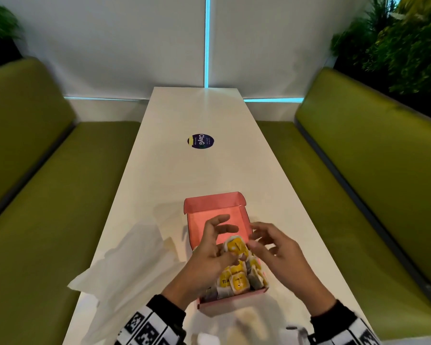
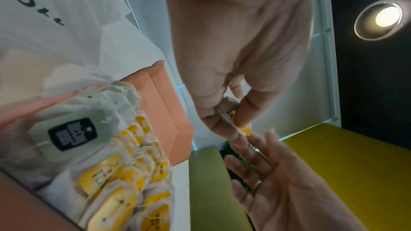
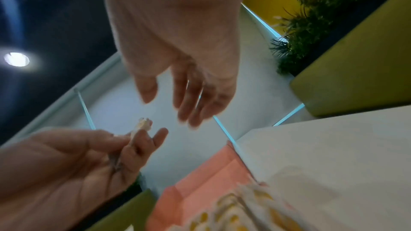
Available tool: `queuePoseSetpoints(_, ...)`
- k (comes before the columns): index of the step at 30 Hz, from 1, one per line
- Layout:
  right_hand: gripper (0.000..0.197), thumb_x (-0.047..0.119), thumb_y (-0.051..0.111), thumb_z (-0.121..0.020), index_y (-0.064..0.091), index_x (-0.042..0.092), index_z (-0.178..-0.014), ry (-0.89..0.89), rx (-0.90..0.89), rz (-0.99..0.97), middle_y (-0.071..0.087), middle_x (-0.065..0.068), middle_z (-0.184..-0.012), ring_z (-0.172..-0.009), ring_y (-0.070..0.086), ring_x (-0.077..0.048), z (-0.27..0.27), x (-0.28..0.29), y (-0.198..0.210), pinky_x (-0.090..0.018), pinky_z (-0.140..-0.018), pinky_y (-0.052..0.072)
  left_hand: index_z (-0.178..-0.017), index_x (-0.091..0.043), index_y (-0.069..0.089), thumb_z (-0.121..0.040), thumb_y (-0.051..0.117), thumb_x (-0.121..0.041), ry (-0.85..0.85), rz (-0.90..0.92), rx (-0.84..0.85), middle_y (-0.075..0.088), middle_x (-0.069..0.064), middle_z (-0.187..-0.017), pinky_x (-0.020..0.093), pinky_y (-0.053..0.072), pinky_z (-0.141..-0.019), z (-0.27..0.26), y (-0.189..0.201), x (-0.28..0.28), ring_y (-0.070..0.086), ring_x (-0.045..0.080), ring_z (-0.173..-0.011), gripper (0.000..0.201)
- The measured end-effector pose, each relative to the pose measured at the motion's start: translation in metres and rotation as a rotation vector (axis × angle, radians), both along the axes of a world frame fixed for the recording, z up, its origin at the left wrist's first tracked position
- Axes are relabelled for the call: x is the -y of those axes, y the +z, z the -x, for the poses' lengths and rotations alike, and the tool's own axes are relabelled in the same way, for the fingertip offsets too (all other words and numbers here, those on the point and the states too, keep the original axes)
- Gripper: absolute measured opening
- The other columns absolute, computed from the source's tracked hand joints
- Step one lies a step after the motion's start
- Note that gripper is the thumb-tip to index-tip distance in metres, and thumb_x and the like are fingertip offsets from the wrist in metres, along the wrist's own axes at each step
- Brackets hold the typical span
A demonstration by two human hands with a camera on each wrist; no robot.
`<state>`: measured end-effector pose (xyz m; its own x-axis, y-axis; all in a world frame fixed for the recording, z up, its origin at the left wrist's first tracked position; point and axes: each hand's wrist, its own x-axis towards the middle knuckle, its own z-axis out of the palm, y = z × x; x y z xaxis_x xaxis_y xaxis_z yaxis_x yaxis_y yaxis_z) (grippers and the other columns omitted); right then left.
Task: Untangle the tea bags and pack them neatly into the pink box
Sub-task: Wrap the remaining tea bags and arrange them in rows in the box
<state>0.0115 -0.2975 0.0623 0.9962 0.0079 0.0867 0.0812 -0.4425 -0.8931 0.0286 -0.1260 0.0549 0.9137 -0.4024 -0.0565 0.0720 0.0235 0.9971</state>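
The pink box (image 1: 234, 210) lies open on the white table (image 1: 197, 170), lid flap at the far side. Several yellow-tagged tea bags (image 1: 239, 280) are packed upright in its near half; the far half is bare. My left hand (image 1: 220, 249) pinches one yellow tea bag (image 1: 235, 246) between thumb and fingers, above the middle of the box. The left wrist view shows that pinch on the tea bag (image 2: 231, 117) over the packed tea bags (image 2: 124, 182). My right hand (image 1: 255, 241) hovers just right of the held bag, fingers relaxed and holding nothing (image 3: 189, 111).
Crumpled white paper (image 1: 125, 265) lies on the table left of the box. A round dark sticker (image 1: 200, 141) sits farther up the table. Green benches (image 1: 47, 195) flank both long sides, with plants (image 1: 396, 46) behind them.
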Motion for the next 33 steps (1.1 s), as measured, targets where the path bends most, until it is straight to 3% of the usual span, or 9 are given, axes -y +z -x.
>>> queuePoseSetpoints(2,0.016,0.025,0.068,-0.083,0.064,0.034,-0.095,0.112,-0.082,0.012,0.066,0.009,-0.094,-0.079,0.061,-0.004,-0.001,-0.006,0.007,-0.018,-0.067,0.049,-0.127,-0.032,0.033,-0.089,0.056,0.005,-0.021,0.016,0.027,0.048,-0.002,-0.127,0.025,0.051,-0.076,0.003,0.003,0.000,0.064,0.007,-0.078,0.058)
queuePoseSetpoints(5,0.003,0.020,0.069,-0.082,0.070,0.023,-0.081,0.064,-0.042,0.043,0.067,0.005,-0.083,-0.074,0.063,-0.012,-0.002,-0.011,0.010,-0.031,-0.072,0.053,-0.128,-0.029,0.037,-0.090,0.054,0.004,-0.023,0.058,-0.008,0.053,0.000,-0.126,0.024,0.052,-0.075,0.005,0.005,0.000,0.067,0.013,-0.085,0.054)
queuePoseSetpoints(10,0.014,0.021,0.067,-0.084,0.067,0.025,-0.071,0.023,-0.083,0.087,0.063,0.009,-0.056,-0.055,0.056,-0.002,-0.004,-0.005,0.026,-0.018,-0.060,0.045,-0.108,-0.009,0.065,-0.094,0.048,-0.004,0.073,0.184,-0.236,0.071,0.012,-0.099,0.026,0.056,-0.072,0.006,0.006,-0.004,0.071,0.024,-0.083,0.022)
queuePoseSetpoints(13,0.022,0.029,0.063,-0.086,0.063,0.026,-0.065,0.046,-0.114,0.242,0.065,0.006,-0.059,-0.053,0.056,-0.002,-0.005,-0.002,0.034,-0.018,-0.057,0.043,-0.100,-0.006,0.068,-0.094,0.048,-0.003,0.089,0.222,-0.284,0.072,0.015,-0.094,0.025,0.057,-0.069,0.005,0.005,-0.007,0.071,0.025,-0.081,0.022)
queuePoseSetpoints(18,0.029,0.031,0.061,-0.088,0.060,0.022,-0.061,0.078,-0.182,0.232,0.059,0.006,-0.053,-0.043,0.048,0.000,-0.004,-0.002,0.043,-0.010,-0.050,0.037,-0.108,-0.004,0.066,-0.094,0.047,-0.011,0.029,0.298,-0.326,0.072,0.015,-0.094,0.026,0.056,-0.066,0.007,0.004,-0.008,0.070,0.027,-0.079,0.024)
queuePoseSetpoints(20,0.029,0.031,0.062,-0.088,0.060,0.017,-0.062,0.098,-0.207,0.230,0.056,0.007,-0.051,-0.042,0.048,0.002,-0.004,-0.001,0.046,-0.009,-0.048,0.035,-0.109,-0.006,0.065,-0.087,0.057,-0.018,-0.005,0.279,-0.294,0.072,0.012,-0.093,0.025,0.055,-0.066,0.009,0.003,-0.008,0.070,0.025,-0.078,0.027)
queuePoseSetpoints(23,0.029,0.031,0.063,-0.087,0.063,0.010,-0.067,0.134,-0.255,0.244,0.053,0.010,-0.046,-0.043,0.048,0.002,-0.004,0.002,0.048,-0.010,-0.049,0.035,-0.105,-0.007,0.065,-0.075,0.069,-0.010,-0.030,0.180,-0.227,0.073,0.004,-0.085,0.022,0.053,-0.063,0.010,0.000,-0.009,0.068,0.016,-0.071,0.030)
queuePoseSetpoints(28,0.029,0.031,0.065,-0.086,0.058,0.024,-0.058,0.262,-0.338,0.292,0.054,0.015,-0.044,-0.045,0.047,0.002,-0.004,0.006,0.056,-0.010,-0.050,0.035,-0.109,-0.009,0.064,-0.072,0.069,-0.002,-0.085,0.188,-0.260,0.074,0.006,-0.090,0.026,0.057,-0.070,0.012,0.000,-0.013,0.070,0.017,-0.079,0.038)
queuePoseSetpoints(33,0.014,0.027,0.074,-0.077,0.063,0.018,-0.075,0.193,-0.285,0.139,0.061,0.005,-0.069,-0.048,0.051,0.001,-0.001,-0.001,0.048,-0.012,-0.049,0.039,-0.111,-0.009,0.058,-0.083,0.061,0.009,-0.075,0.154,-0.238,0.072,0.001,-0.081,0.030,0.058,-0.074,0.013,0.001,-0.011,0.070,0.017,-0.078,0.034)
